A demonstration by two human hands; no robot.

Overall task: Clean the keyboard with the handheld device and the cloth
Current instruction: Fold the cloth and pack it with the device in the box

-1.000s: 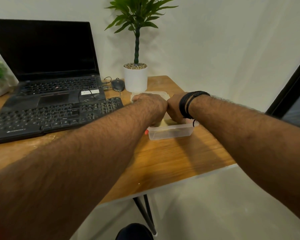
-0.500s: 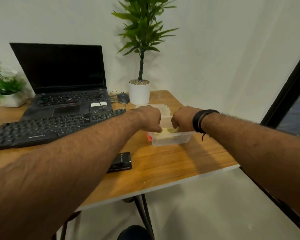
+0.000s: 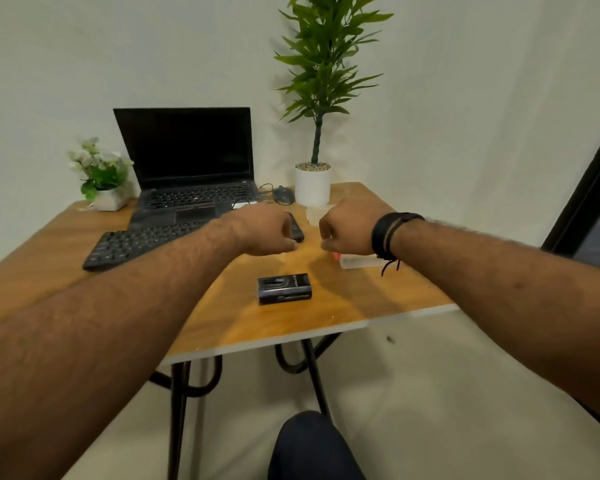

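While both hands (image 3: 267, 230) hover curled, the clear container (image 3: 359, 261) sits beneath

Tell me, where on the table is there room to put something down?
Bare wood shows on the table along the near edge, left and right of the small black device, and near the keyboard on its front side. It is crowded at the back, around the laptop, mouse, white plant pot and clear plastic container.
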